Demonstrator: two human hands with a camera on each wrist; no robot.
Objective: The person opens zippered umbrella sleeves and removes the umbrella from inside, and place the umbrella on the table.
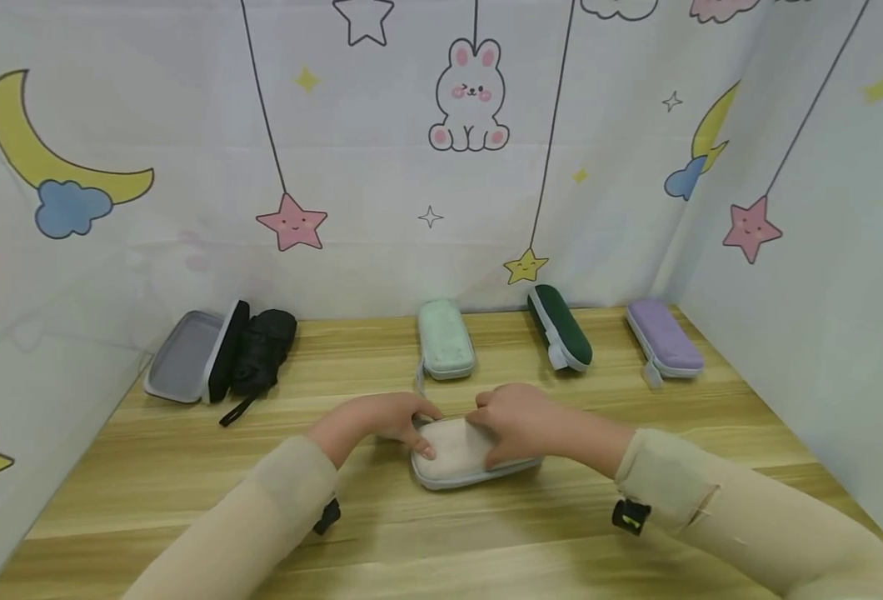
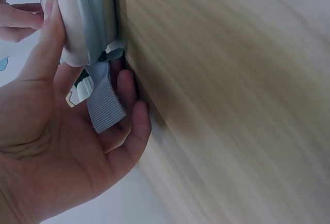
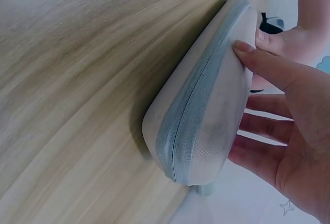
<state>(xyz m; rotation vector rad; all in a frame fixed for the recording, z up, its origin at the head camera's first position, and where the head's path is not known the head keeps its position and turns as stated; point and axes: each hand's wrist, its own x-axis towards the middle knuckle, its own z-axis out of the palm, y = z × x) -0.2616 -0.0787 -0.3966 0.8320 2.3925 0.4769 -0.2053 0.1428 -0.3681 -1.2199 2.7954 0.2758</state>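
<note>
A cream zippered case (image 1: 452, 450) with a grey-blue zip band lies on the wooden table, in front of me. My left hand (image 1: 392, 421) holds its left end, thumb on top. In the left wrist view, a ribbed grey strap (image 2: 105, 100) hangs from that end among the curled fingers (image 2: 138, 128). Across the case's right part, my right hand (image 1: 520, 421) grips it from above. The right wrist view shows that thumb (image 3: 258, 61) on the upper shell near the zip band (image 3: 193, 105), with the other fingers on the far side. The zip looks closed along the visible side.
Along the back stand a mint case (image 1: 445, 337), a dark green case (image 1: 561, 329) and a purple case (image 1: 664, 337). At back left, an open black case with grey lining (image 1: 182, 358) sits beside a folded black umbrella (image 1: 263, 350). Printed cloth walls (image 1: 381, 183) border the table.
</note>
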